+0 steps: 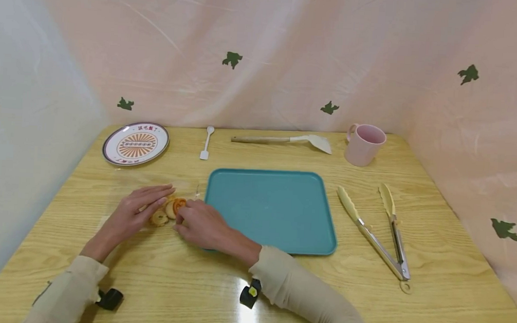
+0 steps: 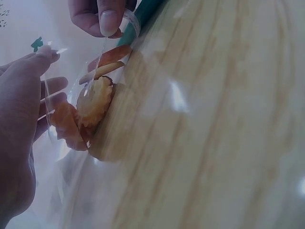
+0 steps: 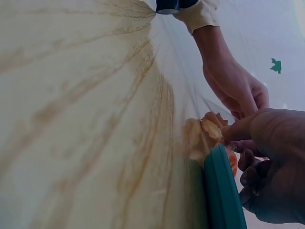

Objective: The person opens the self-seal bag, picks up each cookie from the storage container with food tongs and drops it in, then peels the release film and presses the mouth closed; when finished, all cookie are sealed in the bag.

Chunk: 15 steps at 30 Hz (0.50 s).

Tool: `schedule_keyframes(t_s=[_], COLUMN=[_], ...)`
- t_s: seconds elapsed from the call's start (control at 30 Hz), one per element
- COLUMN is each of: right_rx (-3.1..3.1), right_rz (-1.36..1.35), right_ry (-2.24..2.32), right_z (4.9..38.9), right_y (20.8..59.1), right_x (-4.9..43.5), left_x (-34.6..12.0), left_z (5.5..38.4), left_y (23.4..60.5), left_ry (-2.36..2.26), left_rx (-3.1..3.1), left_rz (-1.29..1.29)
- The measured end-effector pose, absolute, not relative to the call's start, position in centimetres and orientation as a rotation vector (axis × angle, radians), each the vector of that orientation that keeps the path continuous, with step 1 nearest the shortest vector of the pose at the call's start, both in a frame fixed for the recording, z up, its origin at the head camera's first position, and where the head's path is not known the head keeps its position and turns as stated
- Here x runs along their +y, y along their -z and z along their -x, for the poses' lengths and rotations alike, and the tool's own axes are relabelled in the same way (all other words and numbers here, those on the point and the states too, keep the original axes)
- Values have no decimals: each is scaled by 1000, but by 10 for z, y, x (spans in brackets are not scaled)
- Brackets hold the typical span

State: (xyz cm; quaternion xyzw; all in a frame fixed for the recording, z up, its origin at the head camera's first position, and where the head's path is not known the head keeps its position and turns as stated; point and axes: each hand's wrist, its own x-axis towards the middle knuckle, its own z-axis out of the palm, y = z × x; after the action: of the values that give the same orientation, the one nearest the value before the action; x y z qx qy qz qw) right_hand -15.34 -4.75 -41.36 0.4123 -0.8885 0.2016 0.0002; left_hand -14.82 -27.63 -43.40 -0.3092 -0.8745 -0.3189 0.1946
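Several baked pieces lie together on the table left of the teal tray. One is a pale, wavy-edged cookie (image 2: 96,102); another is a round orange piece (image 1: 179,205) with a swirl. Thin clear plastic (image 2: 134,21), apparently a bag, shows around them. My left hand (image 1: 139,208) lies along their left side, fingers stretched out and touching the plastic. From the right, my right hand (image 1: 204,225) pinches the plastic's edge between thumb and finger, close above the pieces. Its other fingers are curled in the right wrist view.
The teal tray (image 1: 269,211) stands just right of my right hand, partly under that forearm. Behind are a patterned plate (image 1: 136,144), a small white spoon (image 1: 207,143), a wooden-handled spatula (image 1: 281,140) and a pink mug (image 1: 364,145). Spread tongs (image 1: 377,241) lie at right.
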Motion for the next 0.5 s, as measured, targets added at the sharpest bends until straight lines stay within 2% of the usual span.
schedule_keyframes(t_s=[0.5], right_rx=[-2782], right_rz=[-1296], right_ry=[-641], right_z=[154], right_y=[412], right_x=[-48], left_x=[-275], left_z=[147], left_y=[428], left_ry=[882], left_rx=[-2541], left_rz=[782])
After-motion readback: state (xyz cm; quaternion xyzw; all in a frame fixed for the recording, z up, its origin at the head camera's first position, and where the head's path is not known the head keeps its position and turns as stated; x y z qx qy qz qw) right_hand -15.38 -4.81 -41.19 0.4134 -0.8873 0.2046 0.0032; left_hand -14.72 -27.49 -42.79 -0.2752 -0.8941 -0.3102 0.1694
